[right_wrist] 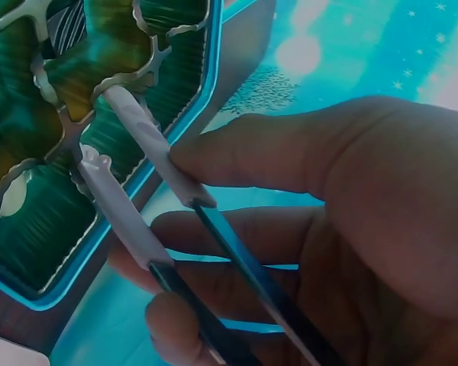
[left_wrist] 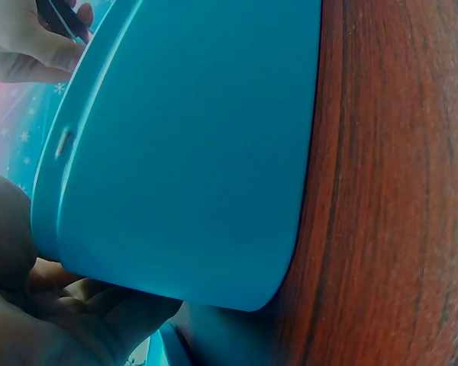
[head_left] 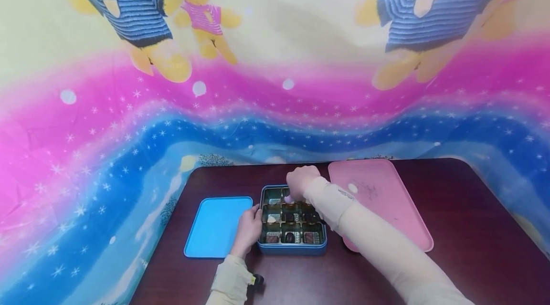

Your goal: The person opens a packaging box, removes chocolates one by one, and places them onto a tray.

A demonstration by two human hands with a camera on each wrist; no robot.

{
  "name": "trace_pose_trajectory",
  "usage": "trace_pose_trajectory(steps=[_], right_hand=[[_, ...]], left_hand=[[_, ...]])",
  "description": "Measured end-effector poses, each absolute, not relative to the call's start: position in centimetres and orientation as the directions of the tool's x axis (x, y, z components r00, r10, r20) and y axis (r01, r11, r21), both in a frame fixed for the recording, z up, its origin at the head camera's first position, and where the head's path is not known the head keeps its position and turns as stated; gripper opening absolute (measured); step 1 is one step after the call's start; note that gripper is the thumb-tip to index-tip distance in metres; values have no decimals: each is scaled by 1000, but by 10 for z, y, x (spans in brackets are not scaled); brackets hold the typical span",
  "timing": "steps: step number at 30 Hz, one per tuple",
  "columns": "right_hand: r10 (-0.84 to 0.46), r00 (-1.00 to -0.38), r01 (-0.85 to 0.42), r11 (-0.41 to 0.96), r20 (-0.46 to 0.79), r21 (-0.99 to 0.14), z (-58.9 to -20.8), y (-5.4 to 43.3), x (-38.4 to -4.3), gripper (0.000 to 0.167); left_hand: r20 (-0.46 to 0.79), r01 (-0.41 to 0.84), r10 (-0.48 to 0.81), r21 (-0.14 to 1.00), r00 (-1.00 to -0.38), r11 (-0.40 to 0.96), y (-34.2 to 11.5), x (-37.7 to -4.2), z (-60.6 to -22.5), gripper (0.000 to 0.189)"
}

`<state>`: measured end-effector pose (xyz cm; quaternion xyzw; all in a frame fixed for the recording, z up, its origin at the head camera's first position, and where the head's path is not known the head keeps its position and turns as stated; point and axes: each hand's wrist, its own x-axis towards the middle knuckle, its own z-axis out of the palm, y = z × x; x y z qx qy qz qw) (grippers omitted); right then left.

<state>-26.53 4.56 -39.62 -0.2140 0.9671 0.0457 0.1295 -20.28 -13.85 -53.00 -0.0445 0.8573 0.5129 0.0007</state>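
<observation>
A blue tin [head_left: 292, 250] with a gold divided insert stands on the table. Its compartments hold dark chocolates [head_left: 290, 237] and a white piece [head_left: 271, 218]. My left hand [head_left: 248, 228] grips the tin's left side; in the left wrist view the thumb lies at the rim, fingers against the wall. My right hand [head_left: 302, 181] reaches over the back of the tin, holding metal tongs [right_wrist: 230, 252] with pale sleeved tips. In the right wrist view those tips stand apart, down at a compartment beside the gold dividers. The right hand and sleeve hide the tin's back right corner in the head view.
A light blue lid [head_left: 219, 226] lies left of the tin. To the right is a pink tray [head_left: 386, 200] with a small white oval piece [head_left: 352, 188] on it, partly covered by the right sleeve. A patterned curtain [head_left: 275, 104] hangs behind the dark wooden table [head_left: 472, 247].
</observation>
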Motion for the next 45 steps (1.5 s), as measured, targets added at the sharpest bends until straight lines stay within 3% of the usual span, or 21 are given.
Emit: trace_pose_trajectory(steps=[16, 28, 45], right_hand=[[-351, -873, -420, 894, -338, 158, -403, 20, -276, 11], [-335, -901, -409, 867, -276, 286, -412, -2, -268, 14], [-464, -853, -515, 824, -239, 238, -398, 26, -266, 10]], left_hand=[[-61, -94, -86, 881, -994, 464, -137, -203, -529, 43], [-41, -77, -87, 881, -995, 466, -138, -203, -530, 41], [-61, -90, -78, 885, -995, 457, -136, -204, -530, 43]])
